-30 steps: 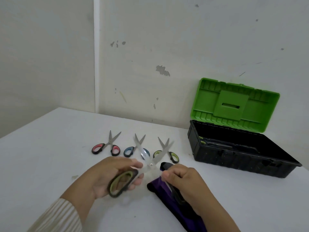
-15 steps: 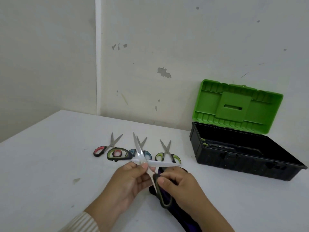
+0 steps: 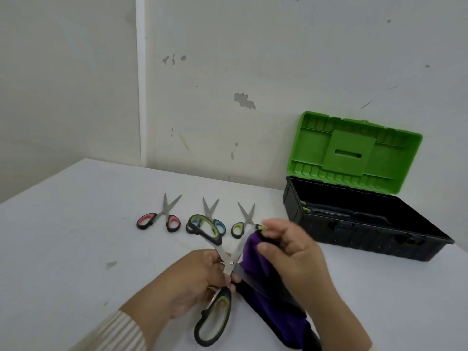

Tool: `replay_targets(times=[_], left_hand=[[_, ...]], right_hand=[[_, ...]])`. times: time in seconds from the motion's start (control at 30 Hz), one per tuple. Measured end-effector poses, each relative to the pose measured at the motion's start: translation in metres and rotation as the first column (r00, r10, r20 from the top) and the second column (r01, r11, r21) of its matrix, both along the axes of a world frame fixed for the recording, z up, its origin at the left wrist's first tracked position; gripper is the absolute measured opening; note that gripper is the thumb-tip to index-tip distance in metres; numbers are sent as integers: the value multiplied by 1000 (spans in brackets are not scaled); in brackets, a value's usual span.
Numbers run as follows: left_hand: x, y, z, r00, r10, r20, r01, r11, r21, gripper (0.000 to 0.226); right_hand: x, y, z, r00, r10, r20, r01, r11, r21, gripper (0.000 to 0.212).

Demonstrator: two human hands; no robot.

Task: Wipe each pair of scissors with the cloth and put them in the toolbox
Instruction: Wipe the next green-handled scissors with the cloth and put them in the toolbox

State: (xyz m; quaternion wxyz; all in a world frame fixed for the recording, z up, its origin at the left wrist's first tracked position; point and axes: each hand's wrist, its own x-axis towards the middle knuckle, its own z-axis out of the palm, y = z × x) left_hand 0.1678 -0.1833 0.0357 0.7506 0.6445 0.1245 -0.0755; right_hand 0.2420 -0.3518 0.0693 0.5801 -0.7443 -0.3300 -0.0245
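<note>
Left hand (image 3: 192,277) pinching open scissors (image 3: 229,268), right hand (image 3: 293,254) gripping cloth (image 3: 253,252)

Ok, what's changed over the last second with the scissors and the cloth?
The left hand shifted its grip from the handle to the pivot of the large scissors, which are now spread wide. The right hand let go of a scissors handle and took hold of the purple cloth, lifting it to the blades. The three small scissors and the open toolbox stayed put.

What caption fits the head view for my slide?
Left hand holds large open scissors while right hand grips the purple cloth near an open toolbox.
</note>
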Motion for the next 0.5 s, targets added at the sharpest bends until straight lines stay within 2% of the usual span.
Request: replay_targets(times=[0.07, 0.13, 0.17, 0.23, 0.33, 0.43, 0.5], left_hand=[[1, -7, -2, 999, 33, 35, -35, 998, 53, 23], [5, -10, -6, 993, 88, 81, -97, 988, 121, 19], [6, -10, -8, 991, 83, 107, -98, 984, 146, 15], [6, -10, -9, 989, 64, 131, -86, 983, 165, 9], [6, -11, -8, 993, 22, 119, -44, 982, 183, 19], [7, -13, -6, 994, 90, 69, -104, 964, 243, 10], [6, -10, -4, 992, 112, 65, -125, 957, 260, 30]], right_hand=[[-9, 13, -8, 975, 92, 200, -38, 965, -258, 29], [-11, 24, -21, 932, 207, 296, -78, 916, -394, 20], [-10, 27, -25, 935, 217, 281, -89, 909, -407, 19], [-3, 29, -27, 942, 120, 312, 17, 915, -404, 19], [4, 26, -20, 912, -46, 407, 210, 906, -367, 19], [-10, 29, -23, 906, 82, 415, 117, 894, -433, 24], [-17, 29, -23, 922, 155, 355, 36, 878, -477, 24]])
